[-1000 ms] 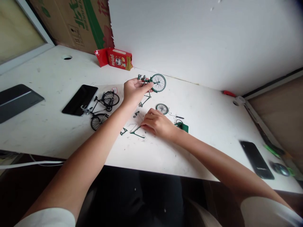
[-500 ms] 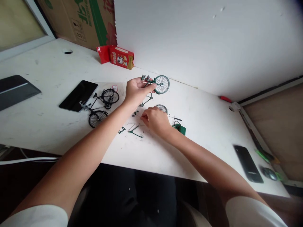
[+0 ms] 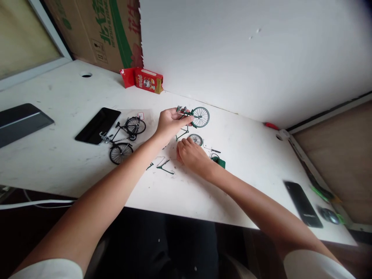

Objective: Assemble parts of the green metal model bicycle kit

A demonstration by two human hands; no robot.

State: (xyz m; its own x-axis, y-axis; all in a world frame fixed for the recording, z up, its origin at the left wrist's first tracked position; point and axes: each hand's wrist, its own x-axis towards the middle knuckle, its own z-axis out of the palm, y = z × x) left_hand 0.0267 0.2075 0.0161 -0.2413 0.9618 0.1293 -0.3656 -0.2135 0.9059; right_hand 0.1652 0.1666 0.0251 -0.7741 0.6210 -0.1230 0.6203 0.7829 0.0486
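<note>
My left hand is closed around a partly built green model bicycle, holding it by the frame with its one wheel pointing right, just above the white table. My right hand rests on the table below it, fingers curled over small parts; whether it grips anything is hidden. A loose green wheel lies just beyond its fingertips. Thin green frame pieces lie left of that hand, and a green part sits at its right.
A finished black model bicycle lies at the left beside a black phone. A red carton and a cardboard box stand at the back. Another phone, a mouse and a dark tablet sit at the edges.
My right hand has slid up from the thin frame pieces toward the loose wheel. My left hand keeps its hold on the green bicycle. The view has shifted slightly.
</note>
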